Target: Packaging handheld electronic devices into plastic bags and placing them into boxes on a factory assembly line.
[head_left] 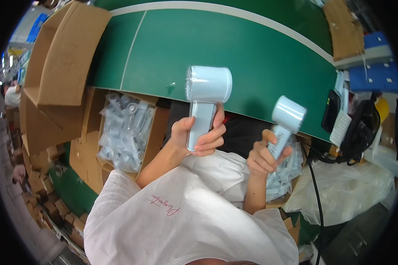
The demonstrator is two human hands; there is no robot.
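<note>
My left hand (179,132) is closed round the handle of a light-blue handheld fan (210,84), shaped like a small hair dryer. Its wide cylindrical head is uppermost, over the green tabletop, with what looks like clear wrap at its left end. A similar light-blue fan (289,114) is gripped by the handle in my right hand (262,158), tilted, with its head up and to the right. The two fans are apart. Below my right hand lie bagged pale-blue parts (281,179); more bagged parts (126,132) fill a carton left of my left forearm.
The green table (163,39) spans the far side. Cardboard cartons (66,53) stand at the left. A dark handheld device (331,110) and a black bag (362,128) are at the right edge. A black cable (316,190) hangs beside a clear plastic sheet (349,190).
</note>
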